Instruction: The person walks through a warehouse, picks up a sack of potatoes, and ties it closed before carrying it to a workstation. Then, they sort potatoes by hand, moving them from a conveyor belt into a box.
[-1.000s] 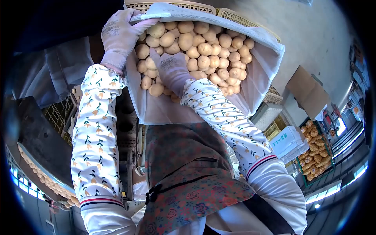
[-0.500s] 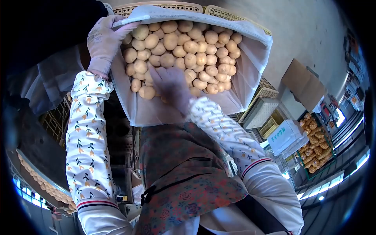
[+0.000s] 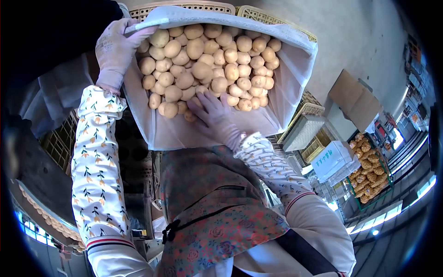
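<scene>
A heap of pale round potatoes (image 3: 217, 60) fills an open white bag (image 3: 295, 69) at the 12 o'clock part of the view, with the bag's mouth facing the wearer. The gloved left hand (image 3: 113, 48) is clamped on the bag's rim at the 10 o'clock corner. The gloved right hand (image 3: 213, 115) lies flat with its fingers spread on the potatoes at the heap's 6 o'clock edge. Both arms wear white flowered sleeves. A flowered apron (image 3: 207, 194) fills the 6 o'clock area. Tan plastic crates (image 3: 184, 6) show just beyond the bag at 12 o'clock. At 3 o'clock sit a brown cardboard box (image 3: 353, 99), a white basket (image 3: 302, 131) and a white printed box (image 3: 334, 159). A green crate (image 3: 369, 173) of more potatoes sits at 4 o'clock.
</scene>
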Demonstrator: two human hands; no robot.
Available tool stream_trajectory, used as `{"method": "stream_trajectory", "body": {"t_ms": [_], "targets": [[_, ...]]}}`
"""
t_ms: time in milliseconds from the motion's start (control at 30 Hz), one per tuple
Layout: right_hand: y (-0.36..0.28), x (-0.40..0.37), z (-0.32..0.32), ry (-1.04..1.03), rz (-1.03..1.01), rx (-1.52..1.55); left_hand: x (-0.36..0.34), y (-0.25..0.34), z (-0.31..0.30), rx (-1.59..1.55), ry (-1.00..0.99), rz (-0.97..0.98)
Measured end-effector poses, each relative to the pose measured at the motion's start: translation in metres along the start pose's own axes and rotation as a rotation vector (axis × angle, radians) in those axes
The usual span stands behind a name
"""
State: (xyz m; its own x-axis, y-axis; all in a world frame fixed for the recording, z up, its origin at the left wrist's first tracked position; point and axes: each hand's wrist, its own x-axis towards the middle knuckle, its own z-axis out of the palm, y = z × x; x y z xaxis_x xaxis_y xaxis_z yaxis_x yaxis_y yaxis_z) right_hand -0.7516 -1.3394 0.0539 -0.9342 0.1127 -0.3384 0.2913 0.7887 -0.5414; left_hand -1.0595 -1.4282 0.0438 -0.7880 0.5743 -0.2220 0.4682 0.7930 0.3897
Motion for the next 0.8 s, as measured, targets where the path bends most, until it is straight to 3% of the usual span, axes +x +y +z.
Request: {"method": "stream_trajectory", "body": {"t_ms": [67, 167, 233, 333, 500, 567, 600, 633, 733, 800], "targets": [[0.024, -0.019, 0.0, 0.046, -0.019, 0.122, 0.004, -0.001, 0.0, 0.014, 0.017, 0.024], [0.054, -0.006, -0.034, 0.156, 0.23, 0.174, 0.002, -0.001, 0.001, 0.01, 0.031, 0.033], [0.054, 0.048, -0.064, 0.31, 0.307, -0.086, 0.003, -0.009, 0.007, -0.003, 0.065, 0.068], [0.076, 0.081, -0.046, 0.275, 0.334, -0.311, 0.002, 0.0, -0.001, -0.024, 0.01, 0.027], [0.069, 0.061, -0.03, 0.259, 0.347, 0.142, 0.003, 0.001, -0.002, 0.001, 0.0, 0.021], [0.06, 0.047, -0.041, 0.077, 0.543, 0.427, 0.003, 0.004, -0.003, 0.001, -0.015, 0.006], [0.054, 0.044, -0.053, 0.037, 0.565, 0.345, 0.002, 0.003, -0.002, -0.004, 0.0, 0.015], [0.072, 0.03, -0.038, 0.132, 0.455, 0.387, 0.002, 0.0, 0.0, -0.007, 0.017, 0.023], [0.061, 0.016, -0.067, 0.047, 0.777, 1.296, 0.001, -0.003, 0.0, 0.007, 0.013, 0.024], [0.049, -0.002, -0.071, 0.001, 0.693, 1.386, 0.002, -0.001, 0.0, 0.011, 0.006, 0.025]]}}
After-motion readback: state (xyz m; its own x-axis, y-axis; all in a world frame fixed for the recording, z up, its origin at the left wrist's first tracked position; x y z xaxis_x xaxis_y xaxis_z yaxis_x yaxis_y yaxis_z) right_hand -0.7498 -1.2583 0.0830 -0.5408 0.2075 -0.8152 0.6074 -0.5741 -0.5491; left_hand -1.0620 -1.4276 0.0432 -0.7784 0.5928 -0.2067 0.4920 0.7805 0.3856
